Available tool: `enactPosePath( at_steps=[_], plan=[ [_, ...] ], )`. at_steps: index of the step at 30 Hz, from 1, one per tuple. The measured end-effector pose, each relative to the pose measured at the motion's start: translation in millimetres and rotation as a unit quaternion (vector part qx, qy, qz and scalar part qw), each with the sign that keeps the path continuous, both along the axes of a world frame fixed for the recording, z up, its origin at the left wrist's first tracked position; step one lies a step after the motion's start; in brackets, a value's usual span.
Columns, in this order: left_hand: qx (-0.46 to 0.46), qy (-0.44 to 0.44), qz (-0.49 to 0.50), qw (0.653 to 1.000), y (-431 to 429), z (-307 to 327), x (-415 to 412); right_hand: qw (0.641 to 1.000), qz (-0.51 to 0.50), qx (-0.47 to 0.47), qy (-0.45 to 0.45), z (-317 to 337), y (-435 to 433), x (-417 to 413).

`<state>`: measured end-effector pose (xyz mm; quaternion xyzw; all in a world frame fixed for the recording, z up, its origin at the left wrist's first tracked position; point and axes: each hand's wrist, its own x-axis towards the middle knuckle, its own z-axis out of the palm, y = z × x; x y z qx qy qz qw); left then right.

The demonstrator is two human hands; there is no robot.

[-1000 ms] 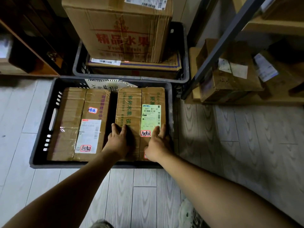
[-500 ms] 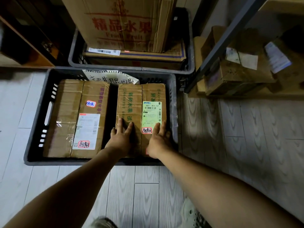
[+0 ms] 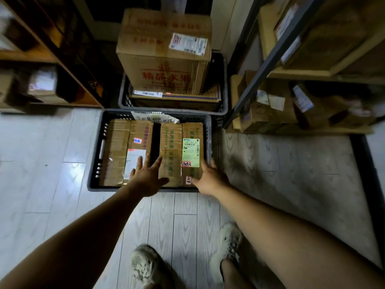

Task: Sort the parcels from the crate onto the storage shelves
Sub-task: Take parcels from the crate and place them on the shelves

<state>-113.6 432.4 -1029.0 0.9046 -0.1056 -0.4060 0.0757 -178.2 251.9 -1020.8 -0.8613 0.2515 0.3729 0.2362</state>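
Both hands are reaching open, the left hand [image 3: 148,177] and right hand [image 3: 209,180] flanking the right parcel [image 3: 180,155] in the crate [image 3: 209,142]; gripping low on both sides should be lifting it evenly

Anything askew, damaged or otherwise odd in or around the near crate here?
One thing: a handwritten paper sheet lies crumpled and skewed over the far rim of the near crate, partly tucked behind the two parcels. The parcels themselves lie flat, side by side, with no visible damage.
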Motion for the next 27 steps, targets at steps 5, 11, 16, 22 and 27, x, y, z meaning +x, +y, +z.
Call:
enactPosePath(
  at_steps=[5,11,16,22,27],
  plan=[
    [-0.011,-0.025,-0.012,1.000,22.7,107.1,-6.2,0.999,-0.032,-0.021,-0.033,115.0,-0.9,-22.8],
    [-0.057,-0.066,-0.054,0.995,21.8,237.7,-20.5,0.991,-0.082,-0.009,-0.102,237.8,1.9,-52.4],
    [-0.089,-0.111,-0.099,0.985,-11.7,320.7,-35.1,0.977,-0.126,-0.002,-0.174,326.6,-23.2,-71.0],
    [-0.138,-0.171,-0.169,0.961,-87.2,430.6,-79.2,0.964,-0.135,-0.021,-0.227,414.5,-97.0,-113.7],
    [-0.149,-0.218,-0.164,0.950,-161.8,495.1,-110.4,0.949,-0.166,-0.024,-0.267,472.5,-174.6,-165.7]
  ],
)
